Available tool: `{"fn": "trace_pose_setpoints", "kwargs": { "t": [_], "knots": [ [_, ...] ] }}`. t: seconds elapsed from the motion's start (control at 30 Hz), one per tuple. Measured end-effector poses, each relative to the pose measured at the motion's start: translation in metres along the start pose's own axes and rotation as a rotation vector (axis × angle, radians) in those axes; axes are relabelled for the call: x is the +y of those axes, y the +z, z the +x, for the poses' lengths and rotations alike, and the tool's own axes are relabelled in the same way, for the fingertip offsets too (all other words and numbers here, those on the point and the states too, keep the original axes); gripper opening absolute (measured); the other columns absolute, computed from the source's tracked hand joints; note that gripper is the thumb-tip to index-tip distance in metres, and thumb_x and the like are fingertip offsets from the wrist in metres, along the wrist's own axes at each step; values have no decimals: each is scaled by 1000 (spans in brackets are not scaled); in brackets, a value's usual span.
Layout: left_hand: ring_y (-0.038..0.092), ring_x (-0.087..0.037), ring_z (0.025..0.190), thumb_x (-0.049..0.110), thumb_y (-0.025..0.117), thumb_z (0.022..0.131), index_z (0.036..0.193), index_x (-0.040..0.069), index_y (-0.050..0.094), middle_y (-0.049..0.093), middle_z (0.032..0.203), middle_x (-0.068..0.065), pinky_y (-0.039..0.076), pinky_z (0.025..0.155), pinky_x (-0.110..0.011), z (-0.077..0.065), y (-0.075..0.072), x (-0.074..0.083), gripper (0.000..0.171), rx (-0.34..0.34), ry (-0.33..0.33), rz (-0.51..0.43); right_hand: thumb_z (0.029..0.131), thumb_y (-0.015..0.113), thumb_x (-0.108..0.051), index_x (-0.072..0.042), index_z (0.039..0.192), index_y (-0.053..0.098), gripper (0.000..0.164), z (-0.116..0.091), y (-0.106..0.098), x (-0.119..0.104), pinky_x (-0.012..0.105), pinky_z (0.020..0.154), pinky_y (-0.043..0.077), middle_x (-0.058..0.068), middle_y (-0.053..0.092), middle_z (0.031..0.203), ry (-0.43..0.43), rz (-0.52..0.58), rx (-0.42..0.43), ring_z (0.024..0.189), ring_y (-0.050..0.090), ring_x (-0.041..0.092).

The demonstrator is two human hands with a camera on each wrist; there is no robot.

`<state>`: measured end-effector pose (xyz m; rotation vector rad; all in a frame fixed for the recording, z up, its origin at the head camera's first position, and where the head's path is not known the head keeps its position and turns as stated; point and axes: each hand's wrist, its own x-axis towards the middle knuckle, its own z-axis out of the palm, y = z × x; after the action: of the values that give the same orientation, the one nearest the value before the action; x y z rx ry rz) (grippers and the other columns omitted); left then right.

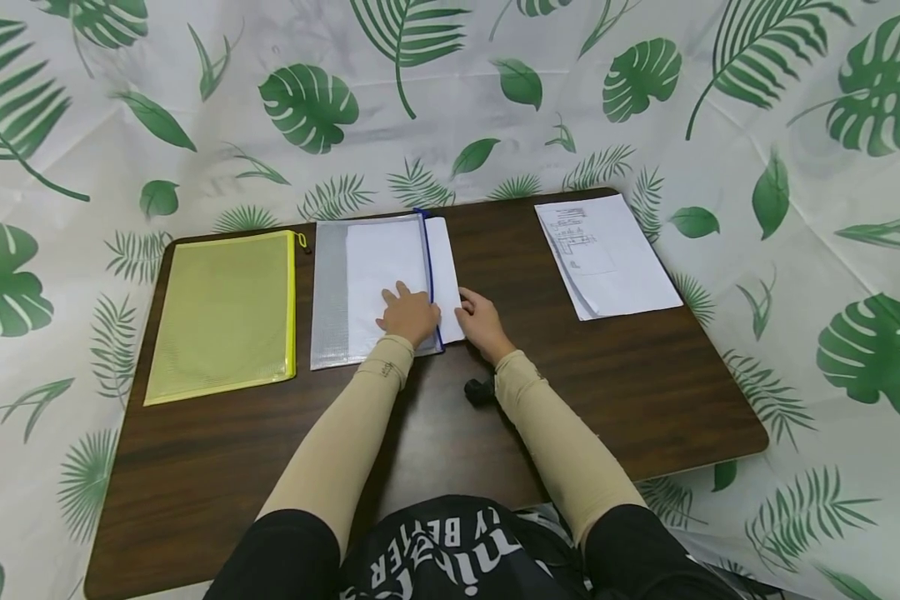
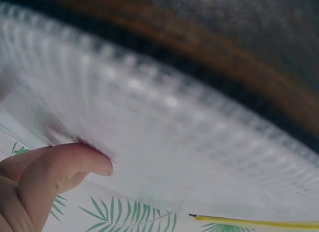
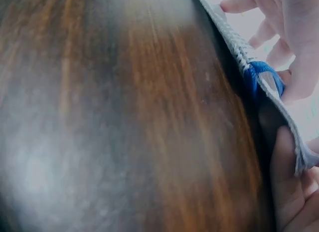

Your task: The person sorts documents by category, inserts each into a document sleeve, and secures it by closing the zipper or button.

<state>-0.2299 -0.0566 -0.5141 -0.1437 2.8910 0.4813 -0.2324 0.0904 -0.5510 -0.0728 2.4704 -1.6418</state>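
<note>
A clear mesh zip pouch (image 1: 330,292) with a blue zipper edge (image 1: 427,250) lies at the middle of the table. White papers (image 1: 444,267) are partly inside it, their right side sticking out past the zipper. My left hand (image 1: 408,317) rests on the pouch near the zipper, fingers spread over it; in the left wrist view its thumb lies along the mesh. Between thumb and fingers, my right hand (image 1: 483,323) pinches the outer edge of the papers. The right wrist view shows that paper edge (image 3: 283,112) bent slightly upward beside the blue zipper end.
A yellow zip pouch (image 1: 225,317) lies flat to the left. Another stack of papers (image 1: 607,254), the top sheet bearing a printed drawing, is at the back right. A small black object (image 1: 479,392) sits by my right forearm. A leaf-patterned sheet (image 1: 465,100) hangs behind the brown table (image 1: 645,400).
</note>
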Motion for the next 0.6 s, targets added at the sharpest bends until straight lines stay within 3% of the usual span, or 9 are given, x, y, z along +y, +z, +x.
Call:
{"fn": "trace_pose_setpoints", "kwargs": {
  "t": [0.17, 0.4, 0.6],
  "knots": [
    [19, -50, 140, 38, 43, 97, 137, 13, 55, 23, 156, -25, 40, 91, -71, 0, -1, 0, 49, 7, -6, -18, 98, 49, -7, -7, 146, 41, 49, 1, 2, -2, 25, 59, 40, 13, 65, 91, -27, -18, 15, 62, 45, 13],
    [22, -51, 137, 35, 43, 97, 137, 15, 55, 28, 152, -25, 43, 85, -70, -1, 0, -3, 46, 17, 12, -17, 98, 49, -6, -8, 147, 40, 50, 0, 4, -5, 24, 58, 41, 14, 68, 97, -28, -35, 10, 59, 46, 10],
    [26, -51, 135, 34, 44, 97, 135, 16, 56, 32, 149, -25, 44, 84, -69, -2, 0, -3, 44, 23, 24, -46, 98, 49, -4, -6, 146, 41, 49, -2, 5, -8, 25, 55, 37, 10, 60, 82, -30, -31, 26, 53, 39, 11]
  ]
}}
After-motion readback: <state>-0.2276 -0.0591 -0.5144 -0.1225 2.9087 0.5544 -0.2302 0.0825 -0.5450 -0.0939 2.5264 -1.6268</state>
